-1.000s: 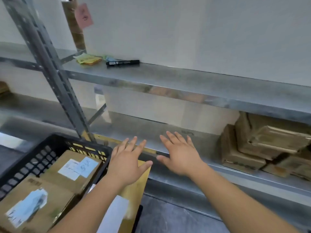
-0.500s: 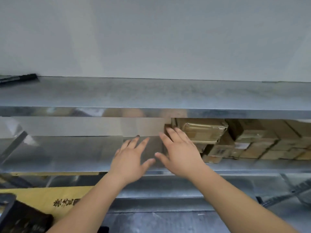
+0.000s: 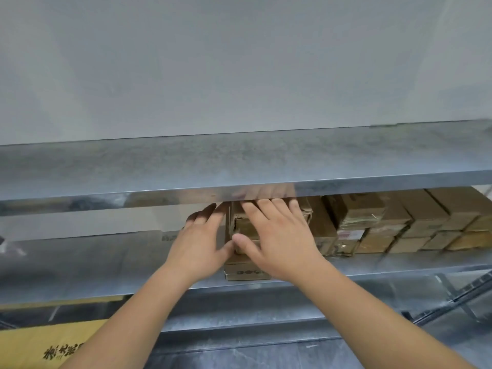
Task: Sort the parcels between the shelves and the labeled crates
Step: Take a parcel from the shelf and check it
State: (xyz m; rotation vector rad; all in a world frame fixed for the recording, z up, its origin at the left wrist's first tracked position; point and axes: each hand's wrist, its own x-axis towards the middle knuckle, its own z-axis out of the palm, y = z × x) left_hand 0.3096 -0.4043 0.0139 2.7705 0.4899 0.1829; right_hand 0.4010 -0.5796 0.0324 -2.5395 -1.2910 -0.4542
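Note:
Several brown cardboard parcels (image 3: 378,225) are stacked along the middle metal shelf (image 3: 80,265), filling its right half. Both of my hands reach under the upper shelf (image 3: 239,161) to the leftmost stack. My right hand (image 3: 279,235) lies with straight fingers over the front of the top taped parcel (image 3: 239,225) there. My left hand (image 3: 202,241) has its fingers stretched along that parcel's left side, thumb near my right thumb. A lower box (image 3: 245,272) sits under the stack at the shelf's front edge.
A yellow-brown printed carton (image 3: 40,350) lies at the bottom left on the floor level. A lower shelf rail (image 3: 239,323) runs beneath. A diagonal metal brace (image 3: 452,302) shows at the right. The wall rises behind the upper shelf.
The view swung right, away from the black crate and onto the stacked parcels. Both hands moved forward from the bare shelf onto the leftmost parcel stack.

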